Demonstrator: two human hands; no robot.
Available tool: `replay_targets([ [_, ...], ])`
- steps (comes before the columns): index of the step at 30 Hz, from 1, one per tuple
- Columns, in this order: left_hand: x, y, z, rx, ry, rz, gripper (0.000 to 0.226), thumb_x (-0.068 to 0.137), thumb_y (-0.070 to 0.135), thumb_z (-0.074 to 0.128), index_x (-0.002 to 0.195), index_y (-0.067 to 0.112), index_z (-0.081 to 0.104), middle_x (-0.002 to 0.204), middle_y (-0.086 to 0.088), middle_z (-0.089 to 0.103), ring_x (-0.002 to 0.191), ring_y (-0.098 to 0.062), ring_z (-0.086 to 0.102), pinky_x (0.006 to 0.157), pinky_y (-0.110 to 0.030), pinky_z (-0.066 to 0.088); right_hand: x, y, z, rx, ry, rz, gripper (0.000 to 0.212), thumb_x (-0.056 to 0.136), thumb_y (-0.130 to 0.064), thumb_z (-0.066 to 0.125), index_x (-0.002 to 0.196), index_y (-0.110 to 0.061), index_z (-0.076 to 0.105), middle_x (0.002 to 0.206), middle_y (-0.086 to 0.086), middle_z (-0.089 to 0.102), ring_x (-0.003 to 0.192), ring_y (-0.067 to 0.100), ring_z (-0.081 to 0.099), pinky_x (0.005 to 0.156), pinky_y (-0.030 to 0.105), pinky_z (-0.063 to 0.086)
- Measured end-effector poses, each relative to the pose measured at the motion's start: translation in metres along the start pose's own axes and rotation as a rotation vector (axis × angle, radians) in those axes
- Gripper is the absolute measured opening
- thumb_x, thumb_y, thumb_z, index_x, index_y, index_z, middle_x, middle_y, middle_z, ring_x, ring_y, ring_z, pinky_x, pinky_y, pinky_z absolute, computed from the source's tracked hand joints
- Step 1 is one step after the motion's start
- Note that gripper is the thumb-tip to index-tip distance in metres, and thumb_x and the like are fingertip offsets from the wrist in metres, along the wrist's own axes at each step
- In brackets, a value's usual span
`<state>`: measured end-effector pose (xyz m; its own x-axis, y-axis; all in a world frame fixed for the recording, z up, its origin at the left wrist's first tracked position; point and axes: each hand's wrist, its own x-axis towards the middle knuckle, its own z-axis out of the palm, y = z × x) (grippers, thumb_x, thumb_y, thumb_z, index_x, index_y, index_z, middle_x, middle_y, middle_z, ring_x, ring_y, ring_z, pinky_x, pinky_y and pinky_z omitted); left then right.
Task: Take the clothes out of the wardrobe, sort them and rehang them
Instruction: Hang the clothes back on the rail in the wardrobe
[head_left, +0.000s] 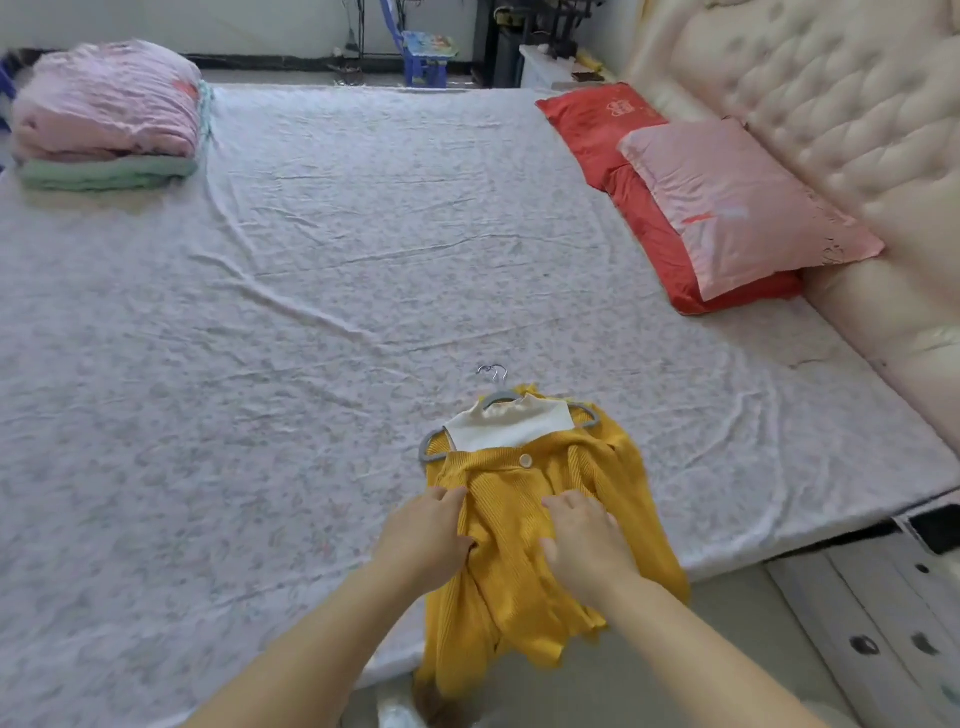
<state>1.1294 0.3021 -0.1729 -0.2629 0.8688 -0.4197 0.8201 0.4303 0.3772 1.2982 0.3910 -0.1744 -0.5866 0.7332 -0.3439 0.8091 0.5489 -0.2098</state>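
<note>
2 hands (426, 535) (582, 540) gripping 1 yellow cardigan (519, 519) on 1 grey hanger (434, 449), 1 bed (311, 260).

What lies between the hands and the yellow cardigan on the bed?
Nothing visible. The left hand and right hand already rest on the yellow cardigan, which lies on its grey hanger over a white top at the bed's near edge.

Most of the bed (322, 260) lay open to a hand. A stack of folded quilts (106, 117) filled its far left corner, two pillows (727, 208) lined its right edge, and a yellow cardigan (524, 525) draped over its near edge.
</note>
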Motion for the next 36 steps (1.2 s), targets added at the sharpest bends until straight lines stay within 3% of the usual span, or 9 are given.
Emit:
replay_targets([
  [9, 0.081, -0.018, -0.014, -0.067, 0.013, -0.125, 0.058, 0.093, 0.038, 0.046, 0.144, 0.025, 0.022, 0.139, 0.001, 0.038, 0.119, -0.021, 0.045, 0.086, -0.032, 0.042, 0.120, 0.016, -0.011, -0.062, -0.111, -0.101, 0.046, 0.094, -0.029, 0.048, 0.137, -0.021, 0.037, 0.137, -0.002, 0.039, 0.126, 0.019, 0.036, 0.104, 0.033, 0.030],
  [18, 0.175, -0.027, 0.031, -0.240, 0.050, -0.310, 0.058, 0.093, 0.039, 0.045, 0.145, 0.025, 0.022, 0.140, 0.005, 0.037, 0.127, -0.015, 0.037, 0.098, -0.031, 0.036, 0.287, 0.066, 0.023, -0.202, -0.281, -0.145, 0.038, 0.093, -0.023, 0.045, 0.129, -0.013, 0.043, 0.130, 0.006, 0.046, 0.115, 0.026, 0.044, 0.090, 0.035, 0.041],
  [26, 0.273, -0.044, 0.089, -0.314, 0.091, -0.377, 0.057, 0.094, 0.038, 0.045, 0.144, 0.023, 0.024, 0.142, 0.004, 0.035, 0.127, -0.017, 0.036, 0.099, -0.033, 0.038, 0.423, 0.096, 0.089, -0.252, -0.234, -0.165, 0.030, 0.095, -0.019, 0.040, 0.122, -0.009, 0.049, 0.121, 0.010, 0.049, 0.111, 0.029, 0.046, 0.080, 0.035, 0.038],
  [31, 0.292, -0.054, 0.116, -0.306, 0.082, -0.398, 0.056, 0.094, 0.040, 0.044, 0.144, 0.024, 0.023, 0.141, 0.006, 0.033, 0.129, -0.015, 0.033, 0.101, -0.034, 0.034, 0.461, 0.102, 0.130, -0.306, -0.192, -0.164, 0.026, 0.093, -0.014, 0.041, 0.116, -0.011, 0.053, 0.117, 0.010, 0.052, 0.106, 0.030, 0.049, 0.087, 0.037, 0.038],
  [36, 0.292, -0.061, 0.125, -0.293, 0.089, -0.418, 0.056, 0.093, 0.040, 0.044, 0.143, 0.025, 0.024, 0.140, 0.008, 0.034, 0.127, -0.014, 0.034, 0.101, -0.031, 0.032, 0.472, 0.108, 0.143, -0.398, -0.065, -0.266, 0.020, 0.090, -0.012, 0.043, 0.104, -0.016, 0.056, 0.106, 0.004, 0.058, 0.097, 0.026, 0.054, 0.072, 0.031, 0.029],
])
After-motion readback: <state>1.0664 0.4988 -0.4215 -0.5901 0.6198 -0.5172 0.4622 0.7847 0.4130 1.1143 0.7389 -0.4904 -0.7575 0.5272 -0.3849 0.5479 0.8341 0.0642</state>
